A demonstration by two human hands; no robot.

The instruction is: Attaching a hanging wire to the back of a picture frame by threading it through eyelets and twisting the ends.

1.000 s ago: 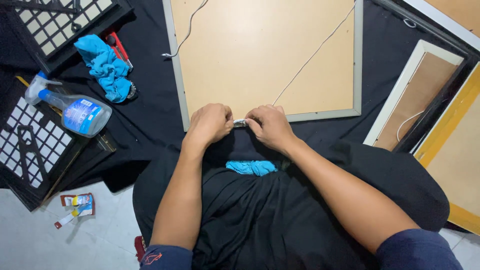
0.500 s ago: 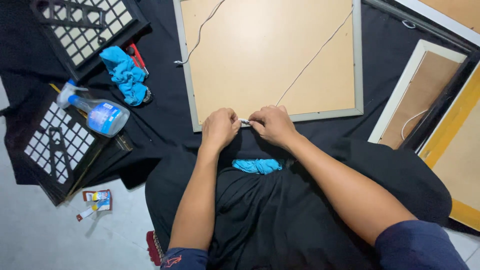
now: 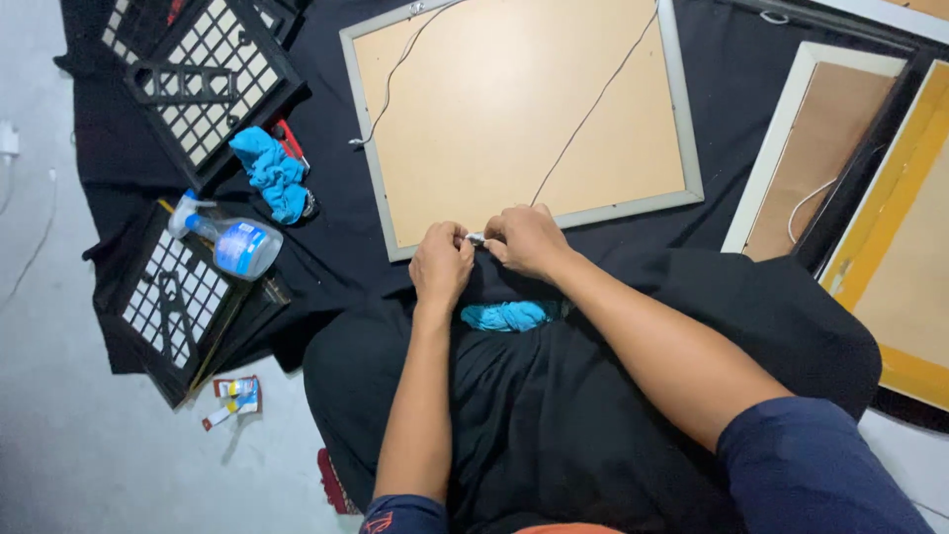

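Note:
A picture frame (image 3: 682,148) lies face down on a black cloth, showing its tan backing board and silver rim. A thin white cord (image 3: 591,107) runs across the board toward the near rim. My left hand (image 3: 442,262) and my right hand (image 3: 526,239) meet at the middle of that near rim, both pinching a small silvery fitting (image 3: 475,238) where the cord ends. A blue rag (image 3: 505,316) rests on my lap just below the hands.
At the left lie a spray bottle (image 3: 235,243), another blue rag (image 3: 273,171), a red-handled tool (image 3: 290,141), two black lattice frames (image 3: 203,74) and a small packet (image 3: 235,394) on the floor. White (image 3: 781,129) and yellow (image 3: 880,247) frames lie at the right.
The view has swung and tilted, so everything sits further right and rotated. Both hands stay pinched on the fitting at the near rim, shifted only slightly.

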